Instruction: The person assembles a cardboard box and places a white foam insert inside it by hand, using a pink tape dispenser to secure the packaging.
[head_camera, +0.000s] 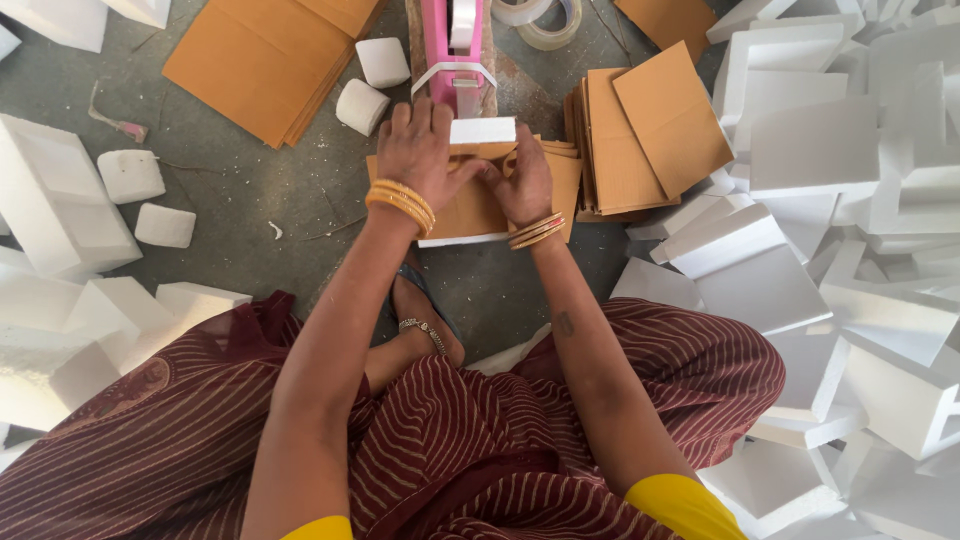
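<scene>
Now my left hand (418, 145) and right hand (522, 180) both press flat on the cardboard piece (470, 205) — fingers closed on its edge — white foam block (483, 130) underneath

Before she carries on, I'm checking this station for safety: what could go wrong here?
1. The left hand and right hand press the cardboard-wrapped foam block right beside the pink tape dispenser; fingers might get nicked.
2. The white foam pieces heaped close by could slide in.
</scene>
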